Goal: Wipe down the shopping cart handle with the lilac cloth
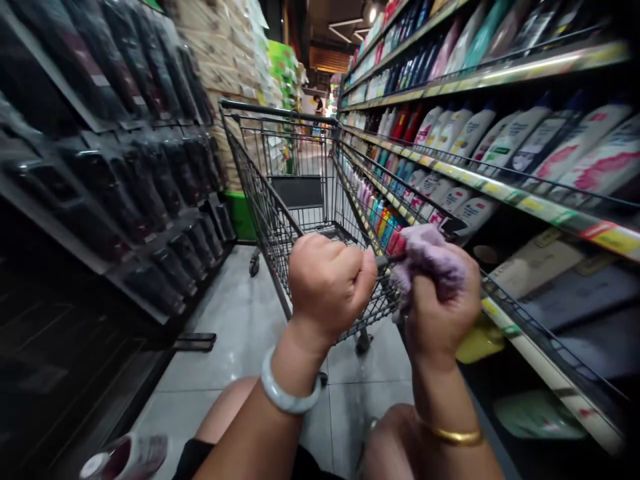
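Note:
My left hand (327, 283) is closed in a fist in front of me, fingers curled toward the right, with a pale bangle on its wrist. Whether it pinches anything is hidden. My right hand (443, 303) is closed round a fluffy lilac cloth (430, 257), and a gold bangle circles that wrist. A thin dark strip runs between the two hands. Both hands hover just before the near end of a wire shopping cart (295, 193), whose basket looks empty. My bare knees show at the bottom of the view.
A narrow shop aisle with a grey tiled floor (235, 320). Shelves of dark packets (125, 167) line the left. Shelves of white and pink bottles (500, 140) line the right, very close. A bottle (125, 457) lies by my left knee. A person stands far down the aisle.

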`<state>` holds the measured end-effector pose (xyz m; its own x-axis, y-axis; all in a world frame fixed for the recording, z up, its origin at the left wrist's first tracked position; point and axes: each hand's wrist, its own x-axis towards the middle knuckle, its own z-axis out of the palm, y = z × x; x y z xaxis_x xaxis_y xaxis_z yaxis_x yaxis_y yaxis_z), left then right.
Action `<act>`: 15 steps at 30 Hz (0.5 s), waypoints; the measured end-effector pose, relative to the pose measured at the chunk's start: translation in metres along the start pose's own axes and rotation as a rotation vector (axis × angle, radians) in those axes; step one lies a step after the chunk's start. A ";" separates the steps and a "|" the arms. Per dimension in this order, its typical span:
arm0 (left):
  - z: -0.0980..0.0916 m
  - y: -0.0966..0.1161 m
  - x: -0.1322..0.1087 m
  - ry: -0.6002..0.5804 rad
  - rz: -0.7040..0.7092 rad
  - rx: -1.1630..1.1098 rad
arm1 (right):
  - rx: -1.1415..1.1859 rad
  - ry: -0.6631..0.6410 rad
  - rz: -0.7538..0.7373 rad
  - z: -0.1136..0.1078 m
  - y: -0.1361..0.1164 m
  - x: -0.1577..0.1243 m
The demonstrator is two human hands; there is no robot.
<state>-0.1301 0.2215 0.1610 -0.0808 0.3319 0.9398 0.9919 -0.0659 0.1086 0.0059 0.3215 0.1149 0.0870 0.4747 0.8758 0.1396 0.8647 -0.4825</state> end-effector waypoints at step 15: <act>-0.004 -0.001 -0.002 0.011 -0.008 -0.035 | -0.076 -0.055 -0.196 0.008 -0.023 -0.014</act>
<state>-0.1314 0.2175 0.1601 -0.0899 0.3226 0.9423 0.9872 -0.0966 0.1272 -0.0068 0.2959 0.1136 -0.0029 0.3085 0.9512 0.2224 0.9276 -0.3002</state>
